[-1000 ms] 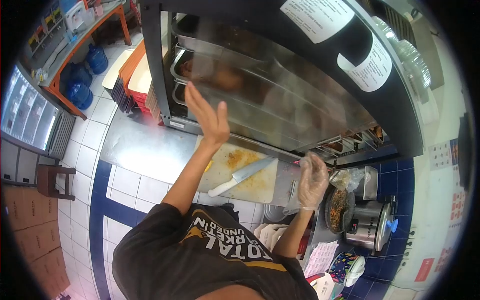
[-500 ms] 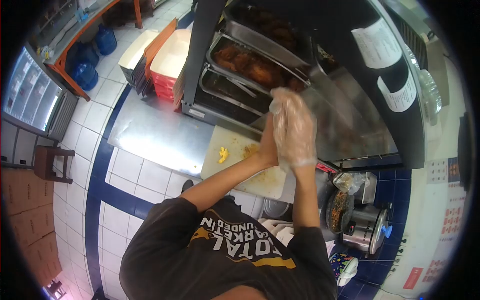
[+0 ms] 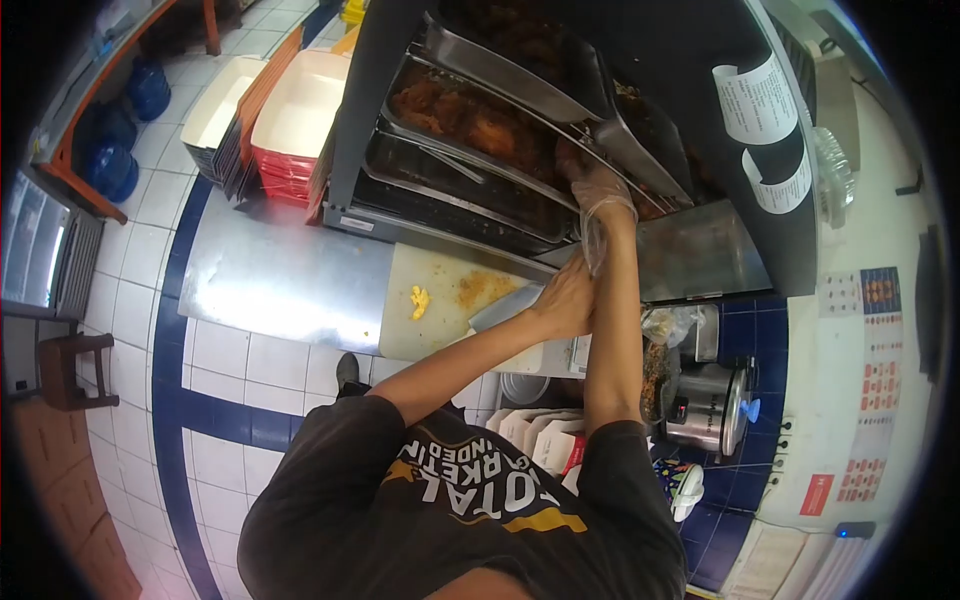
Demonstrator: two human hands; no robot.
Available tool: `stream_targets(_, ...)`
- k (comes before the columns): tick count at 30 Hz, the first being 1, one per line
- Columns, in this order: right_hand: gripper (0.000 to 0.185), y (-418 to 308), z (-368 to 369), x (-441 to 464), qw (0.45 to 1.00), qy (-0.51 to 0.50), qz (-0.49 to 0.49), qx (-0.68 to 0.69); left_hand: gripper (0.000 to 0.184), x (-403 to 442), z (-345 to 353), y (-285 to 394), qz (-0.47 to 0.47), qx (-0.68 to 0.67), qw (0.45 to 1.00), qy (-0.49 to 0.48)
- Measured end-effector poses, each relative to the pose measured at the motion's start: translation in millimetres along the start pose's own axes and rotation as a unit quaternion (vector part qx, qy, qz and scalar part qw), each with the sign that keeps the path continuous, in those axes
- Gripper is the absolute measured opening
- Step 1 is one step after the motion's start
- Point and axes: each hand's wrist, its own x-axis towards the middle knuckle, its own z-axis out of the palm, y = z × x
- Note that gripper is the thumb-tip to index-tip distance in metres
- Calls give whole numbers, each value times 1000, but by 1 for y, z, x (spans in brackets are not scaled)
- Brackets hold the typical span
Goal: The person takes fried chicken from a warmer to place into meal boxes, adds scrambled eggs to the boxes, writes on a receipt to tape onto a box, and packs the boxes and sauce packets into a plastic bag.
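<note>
My right hand (image 3: 598, 190), in a clear plastic glove, reaches into the dark cabinet among metal trays. Its fingers are partly hidden by a rack rail beside a tray of browned fried food (image 3: 470, 125); whether they hold anything cannot be made out. My bare left hand (image 3: 568, 300) is just below, close to the right wrist, fingers stretched upward and partly hidden by the glove's loose cuff. Beside it a wide blade (image 3: 505, 308) lies on the cream cutting board (image 3: 400, 335), its handle out of sight. Yellow scraps (image 3: 419, 302) and crumbs are on the board.
A steel counter (image 3: 280, 290) extends left of the board. Stacked red-sided boxes (image 3: 290, 160) stand beside the cabinet. A transparent panel (image 3: 705, 250) is at the cabinet's right. Lower right are a steel cooker (image 3: 705, 410) and several white boxes (image 3: 540, 430).
My hands were together in front of the cabinet. Now the gloved right hand has gone in between the trays, and the left hand shows lower, beside the wrist. The view has shifted.
</note>
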Motion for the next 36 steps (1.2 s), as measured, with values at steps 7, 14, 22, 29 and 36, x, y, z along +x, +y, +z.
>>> stream_targets(7,61,17,-9,-12,957,-33,89,276,85,-17,16,-18,-17,43,999,10)
stream_targets(14,52,12,-36,-78,632,-133,190,739,68,-24,20,-20,-9,82,997,-8)
stream_targets(22,47,104,-42,-294,627,58,322,707,55,-103,73,-41,-39,99,981,-164)
stream_targets(29,50,307,18,-598,410,417,514,628,59,-195,120,-13,-177,11,964,-198)
stream_targets(36,37,420,39,-862,313,565,652,398,58,-244,198,3,-212,79,934,-278)
